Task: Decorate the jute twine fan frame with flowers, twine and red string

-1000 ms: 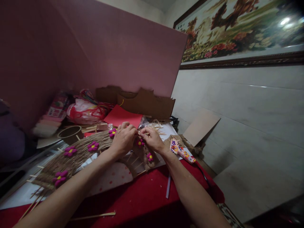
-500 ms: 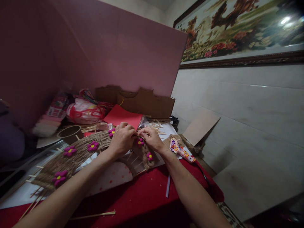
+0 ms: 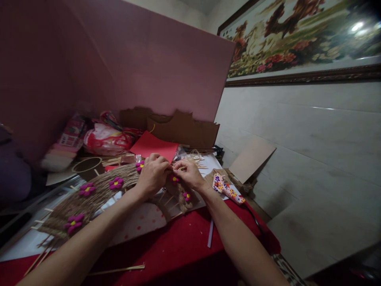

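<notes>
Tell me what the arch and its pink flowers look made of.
The arch looks like brown twine or straw woven over wooden sticks; matte fibrous strands, stick ends poking out. Its pink flowers: matte foam or clay, given puffy petals; which is unclear.

Rough straw-like woven arch [image 3: 98, 190], matt red cloth [image 3: 178, 246], brown cardboard [image 3: 181, 129], perhaps foam flowers [image 3: 116, 183].

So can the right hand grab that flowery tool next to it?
Probably yes: the flowery tool lies uncovered just beside the right hand with nothing between them, though its fingers are pinching straw.
</notes>
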Demonstrator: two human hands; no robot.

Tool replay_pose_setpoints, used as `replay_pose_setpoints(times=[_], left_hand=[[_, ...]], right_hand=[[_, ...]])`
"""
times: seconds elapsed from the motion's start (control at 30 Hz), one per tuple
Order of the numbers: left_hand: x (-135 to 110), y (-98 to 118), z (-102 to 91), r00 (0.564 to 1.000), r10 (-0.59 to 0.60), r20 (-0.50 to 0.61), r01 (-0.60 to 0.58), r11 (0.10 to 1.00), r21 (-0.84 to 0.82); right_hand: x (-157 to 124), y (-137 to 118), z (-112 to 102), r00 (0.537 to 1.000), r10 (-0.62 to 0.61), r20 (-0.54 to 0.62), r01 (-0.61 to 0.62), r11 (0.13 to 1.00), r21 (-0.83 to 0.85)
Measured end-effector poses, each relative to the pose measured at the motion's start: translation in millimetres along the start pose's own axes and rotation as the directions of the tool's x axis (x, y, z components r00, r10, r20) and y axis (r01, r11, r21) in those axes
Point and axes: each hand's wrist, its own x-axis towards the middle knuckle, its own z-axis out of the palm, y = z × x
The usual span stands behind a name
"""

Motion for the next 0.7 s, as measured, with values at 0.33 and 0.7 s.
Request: replay_pose_setpoints(times=[0.33, 0.7], left_hand=[[-1.2, 3.3, -0.8, 1.0, 0.01, -0.019, -0.008, 0.997, 0.072], [-4.1, 3.6, -2.3, 0.998, 0.023, -0.054, -0.02, 0.999, 0.05]], right_hand=[[-0.4, 0.3, -0.9, 0.998, 0.044, -0.04, -0.044, 0.999, -0.003], [-2.9, -1.0, -1.4, 1.0, -0.009, -0.027, 0.007, 0.998, -0.058]])
